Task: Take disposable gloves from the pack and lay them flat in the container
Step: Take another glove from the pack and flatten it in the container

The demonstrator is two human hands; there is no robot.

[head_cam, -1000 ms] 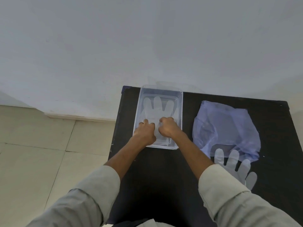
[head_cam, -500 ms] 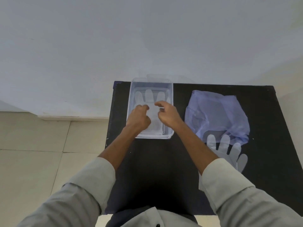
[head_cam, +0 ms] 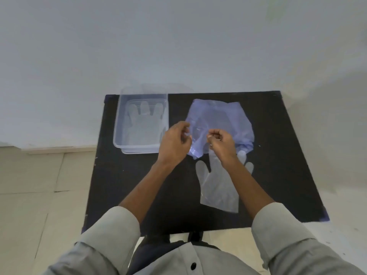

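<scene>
A clear plastic container (head_cam: 119, 133) stands at the back left of the black table, with a transparent glove (head_cam: 142, 124) lying flat inside it. The bluish plastic glove pack (head_cam: 224, 118) lies at the back right. A second transparent glove (head_cam: 216, 187) lies flat on the table in front of the pack. My left hand (head_cam: 174, 143) hovers between the container and the pack, fingers loosely curled, holding nothing. My right hand (head_cam: 221, 144) is over the pack's near edge with its fingers curled; whether it pinches anything is unclear.
The black table (head_cam: 139, 187) stands against a pale wall (head_cam: 178, 46). Tiled floor (head_cam: 39, 185) lies to the left and front. My grey sleeves fill the bottom of the view.
Both hands have left the container and moved right, to the glove pack. The glove stays flat in the container. The camera has tilted.
</scene>
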